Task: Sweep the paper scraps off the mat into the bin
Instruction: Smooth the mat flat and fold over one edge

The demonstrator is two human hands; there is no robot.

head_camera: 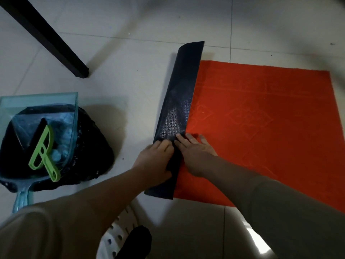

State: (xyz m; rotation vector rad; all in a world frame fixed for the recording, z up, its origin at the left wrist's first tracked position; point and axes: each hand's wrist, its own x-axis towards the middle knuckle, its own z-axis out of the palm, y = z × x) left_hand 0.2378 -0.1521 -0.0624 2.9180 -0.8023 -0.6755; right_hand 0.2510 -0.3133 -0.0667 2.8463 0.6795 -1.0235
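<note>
Pale floor tiles lay under everything we saw. On them the red mat was spread flat to the right, its left edge folded over so that the dark underside showed as a long strip running away from us. Our left hand gripped the near part of that strip, fingers curled over its outer edge. Our right hand lay just beside it, fingers straight and pressing where strip met red pile; the two hands almost touched. We could make out no paper scraps on the mat.

Well to the left stood the bin, lined with a black bag. A blue dustpan rested across its mouth, with a green brush lying in it. Bare tile stretched between bin and mat, and beyond the mat's far edge. A black table leg slanted across the upper left, apart from both. Near us, a white perforated stool showed at the bottom.
</note>
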